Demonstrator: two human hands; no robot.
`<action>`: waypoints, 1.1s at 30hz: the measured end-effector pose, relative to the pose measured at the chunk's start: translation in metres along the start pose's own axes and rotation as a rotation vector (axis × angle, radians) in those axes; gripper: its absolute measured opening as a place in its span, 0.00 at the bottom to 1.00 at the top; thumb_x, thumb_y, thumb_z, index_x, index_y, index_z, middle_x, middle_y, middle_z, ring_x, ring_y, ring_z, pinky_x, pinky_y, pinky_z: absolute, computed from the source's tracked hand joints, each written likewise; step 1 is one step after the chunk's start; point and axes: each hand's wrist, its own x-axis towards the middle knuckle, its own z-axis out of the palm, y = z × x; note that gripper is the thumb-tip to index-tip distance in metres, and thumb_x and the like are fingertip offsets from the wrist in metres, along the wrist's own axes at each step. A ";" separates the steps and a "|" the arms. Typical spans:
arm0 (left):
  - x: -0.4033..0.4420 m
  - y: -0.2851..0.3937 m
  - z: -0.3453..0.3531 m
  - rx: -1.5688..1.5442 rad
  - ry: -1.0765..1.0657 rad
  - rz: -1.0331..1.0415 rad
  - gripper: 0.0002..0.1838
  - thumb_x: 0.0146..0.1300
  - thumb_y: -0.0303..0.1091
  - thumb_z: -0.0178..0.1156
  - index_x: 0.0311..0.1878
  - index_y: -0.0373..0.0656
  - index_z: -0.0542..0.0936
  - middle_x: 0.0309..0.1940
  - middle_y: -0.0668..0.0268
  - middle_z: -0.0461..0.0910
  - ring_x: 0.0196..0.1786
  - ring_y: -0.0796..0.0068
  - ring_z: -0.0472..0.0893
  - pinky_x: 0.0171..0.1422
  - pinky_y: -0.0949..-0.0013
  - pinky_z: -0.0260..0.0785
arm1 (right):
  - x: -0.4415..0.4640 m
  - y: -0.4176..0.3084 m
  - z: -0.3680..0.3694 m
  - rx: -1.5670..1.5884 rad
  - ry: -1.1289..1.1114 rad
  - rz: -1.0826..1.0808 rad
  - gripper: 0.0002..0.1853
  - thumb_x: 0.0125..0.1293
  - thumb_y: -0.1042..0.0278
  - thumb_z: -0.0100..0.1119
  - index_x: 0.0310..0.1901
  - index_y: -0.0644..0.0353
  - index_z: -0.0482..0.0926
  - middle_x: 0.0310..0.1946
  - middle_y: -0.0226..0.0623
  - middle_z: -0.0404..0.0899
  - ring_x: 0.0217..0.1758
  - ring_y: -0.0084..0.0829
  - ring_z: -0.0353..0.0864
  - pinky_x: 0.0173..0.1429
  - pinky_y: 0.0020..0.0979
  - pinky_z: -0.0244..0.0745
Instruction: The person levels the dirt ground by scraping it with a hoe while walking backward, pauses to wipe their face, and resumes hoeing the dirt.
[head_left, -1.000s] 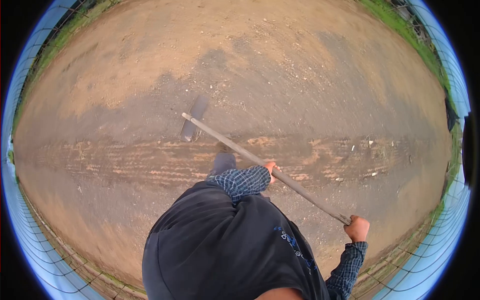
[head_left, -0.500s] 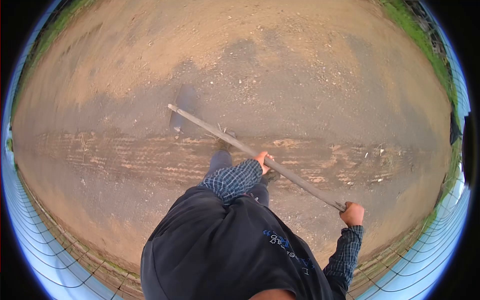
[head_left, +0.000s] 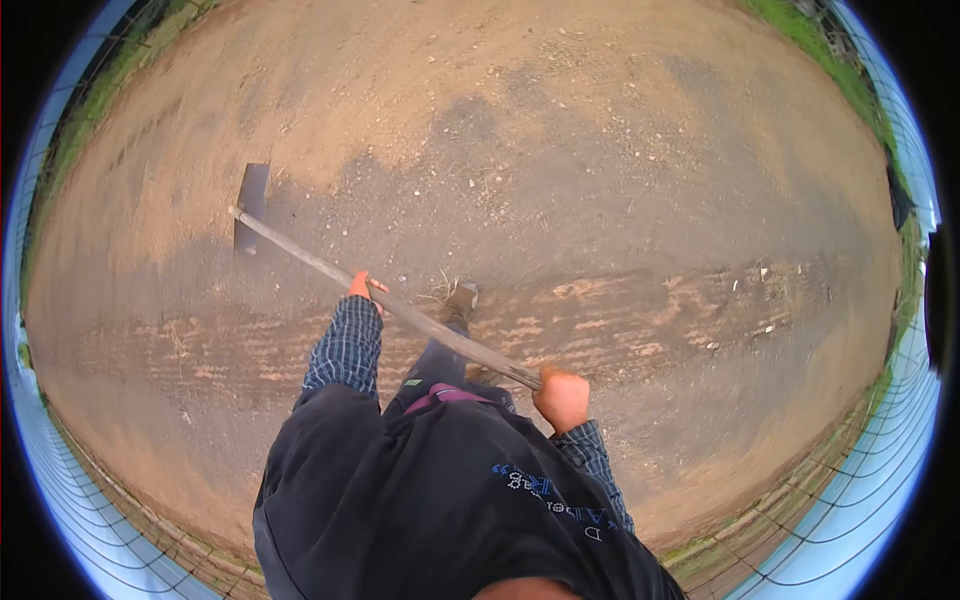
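A long wooden handle (head_left: 440,333) runs slantwise in front of my body, from the upper left down to the right. At its far end sits a flat dark metal blade (head_left: 251,207), over the ground at the left. My left hand (head_left: 367,290) is wrapped round the middle part of the handle. My right hand (head_left: 562,399) grips the near end of the handle in a fist. Both sleeves are checked and dark.
Brown dirt ground (head_left: 600,220) with small stones spreads around me. A band of tyre-like tracks (head_left: 640,310) crosses it. My shoe (head_left: 461,301) stands on this band, beside dry straw. Grass (head_left: 840,70) and a wire fence line the edges.
The blade and handle have swung to the left, away from the feet. Both hands have moved left with the handle, the right one from far right to nearer my body.
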 end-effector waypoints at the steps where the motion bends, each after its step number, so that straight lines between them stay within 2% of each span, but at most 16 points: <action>1: -0.009 -0.017 -0.004 -0.063 -0.043 -0.035 0.08 0.56 0.34 0.55 0.30 0.43 0.66 0.14 0.65 0.63 0.18 0.73 0.67 0.25 0.65 0.65 | -0.016 0.014 0.006 -0.031 0.015 0.030 0.05 0.39 0.68 0.55 0.19 0.57 0.71 0.16 0.43 0.73 0.20 0.45 0.74 0.25 0.40 0.69; 3: -0.026 -0.062 -0.015 0.082 -0.233 -0.037 0.09 0.56 0.35 0.54 0.28 0.43 0.66 0.14 0.65 0.64 0.19 0.72 0.67 0.26 0.65 0.66 | -0.054 0.038 0.009 -0.056 -0.026 0.117 0.05 0.39 0.67 0.55 0.19 0.56 0.71 0.16 0.42 0.73 0.21 0.44 0.74 0.25 0.40 0.69; 5: -0.054 -0.105 -0.020 0.226 -0.237 -0.204 0.11 0.57 0.35 0.54 0.24 0.43 0.66 0.15 0.65 0.65 0.19 0.70 0.67 0.28 0.63 0.67 | -0.102 0.057 0.006 -0.092 -0.069 0.239 0.07 0.38 0.65 0.57 0.19 0.56 0.72 0.16 0.42 0.73 0.22 0.44 0.75 0.26 0.41 0.69; 7: -0.026 -0.163 -0.036 0.313 -0.200 -0.381 0.12 0.57 0.36 0.54 0.22 0.43 0.66 0.16 0.64 0.66 0.20 0.67 0.67 0.31 0.61 0.67 | -0.157 0.070 -0.009 -0.127 -0.068 0.340 0.08 0.36 0.63 0.58 0.19 0.56 0.73 0.16 0.42 0.73 0.23 0.44 0.75 0.28 0.41 0.69; 11: -0.096 -0.265 -0.057 0.598 -0.279 -0.510 0.10 0.56 0.32 0.53 0.21 0.43 0.66 0.18 0.64 0.67 0.24 0.69 0.68 0.33 0.63 0.67 | -0.264 0.089 -0.049 -0.173 -0.046 0.569 0.08 0.34 0.64 0.60 0.18 0.57 0.73 0.17 0.42 0.74 0.23 0.44 0.75 0.29 0.39 0.70; 13: -0.133 -0.305 -0.067 0.677 -0.332 -0.596 0.10 0.57 0.33 0.51 0.23 0.44 0.65 0.19 0.64 0.67 0.24 0.68 0.69 0.34 0.61 0.68 | -0.310 0.092 -0.065 -0.205 -0.030 0.658 0.08 0.34 0.64 0.60 0.17 0.57 0.73 0.16 0.42 0.73 0.23 0.44 0.75 0.29 0.38 0.70; 16: -0.152 -0.359 -0.083 0.705 -0.370 -0.630 0.08 0.56 0.32 0.51 0.24 0.44 0.65 0.18 0.64 0.66 0.23 0.69 0.69 0.33 0.61 0.69 | -0.363 0.094 -0.071 -0.226 -0.072 0.801 0.09 0.34 0.64 0.60 0.18 0.58 0.74 0.17 0.42 0.74 0.23 0.43 0.75 0.29 0.38 0.70; 19: -0.156 -0.385 -0.086 0.810 -0.400 -0.637 0.07 0.55 0.30 0.52 0.24 0.43 0.65 0.18 0.64 0.66 0.22 0.69 0.70 0.31 0.62 0.69 | -0.379 0.086 -0.063 -0.212 -0.093 0.922 0.10 0.34 0.63 0.61 0.19 0.58 0.75 0.17 0.42 0.74 0.24 0.43 0.75 0.30 0.37 0.71; 23: -0.136 -0.382 -0.073 0.924 -0.298 -0.627 0.08 0.55 0.30 0.53 0.24 0.43 0.66 0.19 0.64 0.66 0.22 0.69 0.67 0.33 0.62 0.68 | -0.366 0.078 -0.028 -0.136 -0.171 1.003 0.10 0.37 0.61 0.60 0.21 0.58 0.76 0.19 0.44 0.75 0.25 0.42 0.76 0.31 0.37 0.72; 27: -0.084 -0.344 -0.041 0.912 -0.264 -0.467 0.07 0.54 0.28 0.52 0.23 0.42 0.66 0.17 0.63 0.65 0.21 0.69 0.66 0.30 0.63 0.66 | -0.310 0.058 0.015 0.018 -0.296 1.052 0.12 0.40 0.58 0.58 0.23 0.58 0.76 0.22 0.45 0.76 0.29 0.44 0.77 0.35 0.39 0.72; 31: -0.031 -0.292 0.046 1.033 -0.244 -0.258 0.04 0.50 0.27 0.52 0.25 0.39 0.67 0.17 0.62 0.65 0.20 0.66 0.66 0.28 0.61 0.66 | -0.208 0.043 0.032 0.150 -0.335 1.035 0.13 0.41 0.58 0.58 0.26 0.57 0.76 0.23 0.45 0.76 0.30 0.45 0.77 0.35 0.41 0.72; 32: -0.023 -0.275 0.075 1.017 -0.298 -0.165 0.06 0.49 0.26 0.52 0.22 0.34 0.68 0.15 0.58 0.67 0.17 0.65 0.69 0.19 0.63 0.64 | -0.174 0.038 0.030 0.175 -0.307 1.011 0.12 0.42 0.58 0.57 0.25 0.57 0.75 0.22 0.45 0.76 0.29 0.45 0.77 0.34 0.41 0.72; 33: -0.024 -0.253 0.111 1.071 -0.329 -0.087 0.05 0.46 0.25 0.51 0.19 0.36 0.68 0.13 0.57 0.67 0.16 0.63 0.70 0.17 0.62 0.63 | -0.138 0.033 0.026 0.199 -0.278 0.987 0.12 0.42 0.58 0.57 0.25 0.57 0.75 0.22 0.45 0.76 0.29 0.46 0.77 0.33 0.41 0.72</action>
